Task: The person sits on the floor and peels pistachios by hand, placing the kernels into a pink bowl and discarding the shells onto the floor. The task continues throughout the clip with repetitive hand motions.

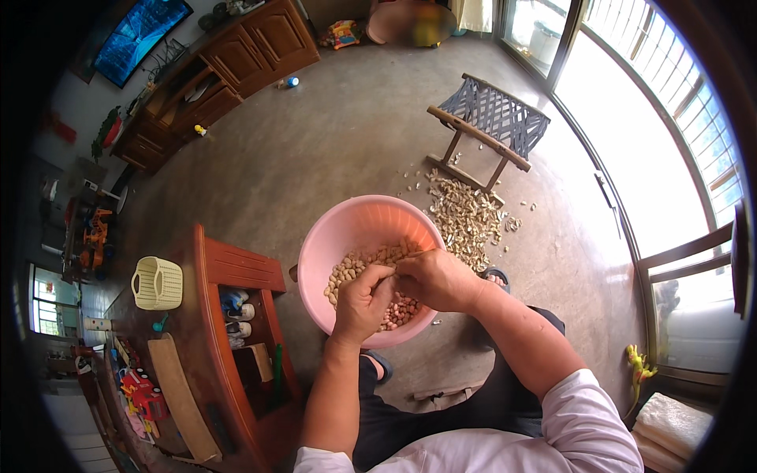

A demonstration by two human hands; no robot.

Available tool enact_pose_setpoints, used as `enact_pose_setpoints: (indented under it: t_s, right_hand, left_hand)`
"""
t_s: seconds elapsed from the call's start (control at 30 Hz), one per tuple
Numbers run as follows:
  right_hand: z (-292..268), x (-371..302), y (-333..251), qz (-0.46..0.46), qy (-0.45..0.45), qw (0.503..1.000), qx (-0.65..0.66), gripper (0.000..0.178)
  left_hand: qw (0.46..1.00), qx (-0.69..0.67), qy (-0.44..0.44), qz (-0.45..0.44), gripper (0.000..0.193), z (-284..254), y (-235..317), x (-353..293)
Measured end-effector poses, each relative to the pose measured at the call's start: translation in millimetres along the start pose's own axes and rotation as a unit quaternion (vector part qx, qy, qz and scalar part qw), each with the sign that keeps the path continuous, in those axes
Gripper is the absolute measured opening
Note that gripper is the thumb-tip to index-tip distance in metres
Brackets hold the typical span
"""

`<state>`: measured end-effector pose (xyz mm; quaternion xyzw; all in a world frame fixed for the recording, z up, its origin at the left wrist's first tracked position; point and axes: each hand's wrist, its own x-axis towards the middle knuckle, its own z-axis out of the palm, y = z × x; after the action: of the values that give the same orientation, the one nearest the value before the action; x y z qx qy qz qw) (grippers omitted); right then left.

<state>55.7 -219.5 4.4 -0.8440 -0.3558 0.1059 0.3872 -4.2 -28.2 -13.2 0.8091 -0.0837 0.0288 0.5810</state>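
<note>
A pink plastic basin (pixel 319 229) stands on the floor in front of my knees. Unshelled peanuts (pixel 344 272) cover its far and left part, while reddish shelled kernels (pixel 400 312) lie at the near side. Above it my left hand (pixel 363 303) and my right hand (pixel 441 280) meet, fingertips pinched together. Whatever sits between the fingers is too small and covered to make out. To the right of the basin, a heap of broken peanut shells (pixel 464 223) spreads over the floor.
A wooden folding stool (pixel 493 118) with a woven dark seat stands beyond the shells. At my left are a reddish wooden table (pixel 236 268) with an open shelf and a pale yellow basket (pixel 158 284) on top. Sliding glass doors (pixel 631 126) run along the right.
</note>
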Motion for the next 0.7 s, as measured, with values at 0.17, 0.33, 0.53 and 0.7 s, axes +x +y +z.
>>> enact_pose_setpoints:
  t_s: [0.17,0.33,0.53,0.7]
  right_hand:
    - [-4.4,-0.7,-7.1,0.035,-0.008,0.999,-0.001,0.015]
    - [-2.3,1.6,-4.9,-0.066,0.056,0.995,0.05,0.018]
    - [1.0,2.6,-3.9,-0.074,0.065,0.989,0.112,0.02]
    - [9.1,0.6,-1.8,-0.078,0.083,0.982,0.149,0.02]
  left_hand:
    - [0.998,-0.05,0.021,-0.042,0.005,-2.5,2.7,-1.1]
    - [0.991,-0.115,0.003,-0.061,0.008,-8.2,4.6,-1.1]
    - [0.994,-0.096,-0.04,-0.017,0.013,-19.1,8.1,-2.8]
    - [0.992,-0.116,-0.043,0.0,0.012,-20.9,12.9,-4.9]
